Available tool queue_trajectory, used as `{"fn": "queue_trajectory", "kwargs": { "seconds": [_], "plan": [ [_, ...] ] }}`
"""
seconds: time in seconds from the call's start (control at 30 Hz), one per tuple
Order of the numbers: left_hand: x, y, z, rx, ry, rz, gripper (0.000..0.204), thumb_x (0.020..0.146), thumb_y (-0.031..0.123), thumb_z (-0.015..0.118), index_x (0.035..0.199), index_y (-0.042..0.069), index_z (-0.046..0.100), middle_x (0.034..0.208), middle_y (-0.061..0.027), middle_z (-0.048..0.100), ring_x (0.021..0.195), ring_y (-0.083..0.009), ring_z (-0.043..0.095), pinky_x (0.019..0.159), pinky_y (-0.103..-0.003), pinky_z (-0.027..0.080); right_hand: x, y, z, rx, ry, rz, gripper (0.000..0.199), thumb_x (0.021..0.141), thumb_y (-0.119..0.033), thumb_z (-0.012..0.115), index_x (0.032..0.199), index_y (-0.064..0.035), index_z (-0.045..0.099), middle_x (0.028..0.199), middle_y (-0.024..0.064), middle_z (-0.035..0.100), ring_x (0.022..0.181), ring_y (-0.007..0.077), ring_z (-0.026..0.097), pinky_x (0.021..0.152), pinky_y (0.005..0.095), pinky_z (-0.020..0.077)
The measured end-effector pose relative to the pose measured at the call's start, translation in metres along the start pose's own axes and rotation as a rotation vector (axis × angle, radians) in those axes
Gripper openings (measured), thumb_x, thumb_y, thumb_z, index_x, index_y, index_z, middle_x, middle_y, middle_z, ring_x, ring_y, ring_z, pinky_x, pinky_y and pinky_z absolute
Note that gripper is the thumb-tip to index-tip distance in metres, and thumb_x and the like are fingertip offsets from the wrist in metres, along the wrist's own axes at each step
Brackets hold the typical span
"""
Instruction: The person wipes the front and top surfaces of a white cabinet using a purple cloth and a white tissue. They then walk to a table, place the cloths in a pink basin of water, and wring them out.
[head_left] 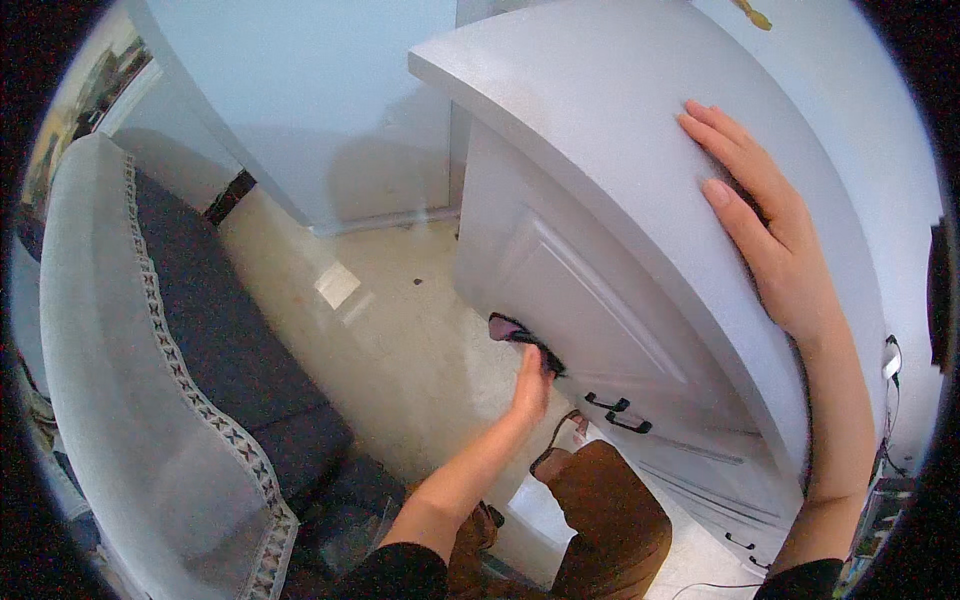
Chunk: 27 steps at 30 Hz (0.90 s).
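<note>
My left hand (530,382) reaches down and grips a dark cloth with a pink edge (512,330), pressed against the lower front of a white cabinet door (560,290). My right hand (765,215) lies flat, fingers apart, on the white cabinet top (600,110). Two black handles (618,413) sit on the cabinet front just right of the left hand. My legs in brown trousers (610,510) and a sandalled foot (562,440) show below the cabinet.
A grey and dark-blue sofa with a patterned trim (190,340) fills the left side. Cream floor tiles (400,340) run between sofa and cabinet. A pale wall (310,90) stands behind. Cables (890,360) hang at the right edge.
</note>
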<state>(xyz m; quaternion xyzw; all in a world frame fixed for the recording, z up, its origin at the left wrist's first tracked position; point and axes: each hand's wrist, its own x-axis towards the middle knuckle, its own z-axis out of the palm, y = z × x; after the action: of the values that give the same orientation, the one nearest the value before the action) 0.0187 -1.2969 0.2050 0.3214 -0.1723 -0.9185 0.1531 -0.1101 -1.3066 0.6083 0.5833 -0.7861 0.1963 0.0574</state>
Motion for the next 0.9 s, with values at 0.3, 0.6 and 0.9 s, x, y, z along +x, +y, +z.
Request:
{"fn": "queue_trajectory", "kwargs": {
  "seconds": [0.3,0.6,0.9],
  "plan": [
    [0.041,-0.018,-0.035,0.072,0.065,0.153,0.063,0.093,0.049,0.035,0.14,0.01,0.021,0.144,-0.0029,0.026,0.13,-0.0222,0.027,0.105,-0.034,0.022,0.005,-0.003,0.008,0.061,-0.038,0.046,0.04,0.091,-0.024,0.042,0.128,-0.0085,0.048,0.139,0.0103,0.038,0.131,0.0232,0.03,0.108,0.035,0.0202],
    [0.065,-0.074,-0.051,0.03,0.19,-0.107,0.059,0.094,0.049,0.03,0.139,0.011,0.022,0.135,-0.0068,0.039,0.114,-0.0258,0.044,0.094,-0.04,0.037,0.0,0.0,0.003,-0.07,-0.044,0.014,0.04,0.091,-0.023,0.043,0.129,-0.0101,0.047,0.138,0.0089,0.039,0.133,0.024,0.027,0.109,0.0351,0.0192],
    [-0.132,0.018,0.137,0.662,-0.132,0.282,0.045,0.095,0.028,0.035,0.129,0.002,0.021,0.14,-0.0219,0.018,0.129,-0.0352,0.022,0.106,-0.044,0.017,0.004,0.004,0.006,-0.015,0.032,-0.051,0.038,0.089,-0.023,0.05,0.124,-0.008,0.051,0.133,0.0129,0.045,0.129,0.0281,0.033,0.107,0.037,0.0237]
  ]
}}
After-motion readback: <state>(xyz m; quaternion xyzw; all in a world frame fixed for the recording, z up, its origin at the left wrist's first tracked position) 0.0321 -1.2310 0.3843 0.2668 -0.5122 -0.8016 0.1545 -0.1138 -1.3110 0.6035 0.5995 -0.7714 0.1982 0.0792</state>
